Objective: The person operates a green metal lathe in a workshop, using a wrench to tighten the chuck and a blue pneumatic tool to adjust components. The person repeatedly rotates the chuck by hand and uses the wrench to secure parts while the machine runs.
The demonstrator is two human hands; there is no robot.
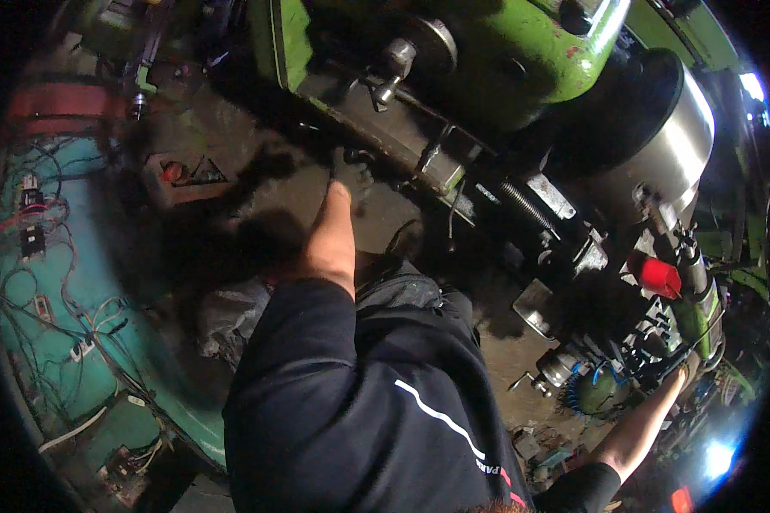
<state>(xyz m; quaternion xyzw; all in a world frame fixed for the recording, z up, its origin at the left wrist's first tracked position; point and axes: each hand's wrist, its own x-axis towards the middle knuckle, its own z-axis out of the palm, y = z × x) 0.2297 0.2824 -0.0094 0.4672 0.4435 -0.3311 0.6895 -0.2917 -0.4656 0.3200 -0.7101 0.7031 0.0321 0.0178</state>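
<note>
My left hand (352, 175) reaches forward over the floor beside the long metal rail (385, 150) of a green machine. It looks grey, as if gloved, and its fingers seem bent round a small dark knob or handle, blurred in shadow. Far out to the right, my right hand (686, 369) rests at the end of a green machine arm (704, 321), next to a curved metal handle (719, 342). Its fingers are mostly hidden there. Just beyond that hand are dark metal fittings and a red cup-like part (656, 275).
A large shiny metal drum (689, 137) stands at the far right beside the green machine body (530, 60). A coil spring (530, 208) and levers line the rail. On the left, a teal panel (103, 248) carries loose wires. An open box (188, 184) lies on the floor.
</note>
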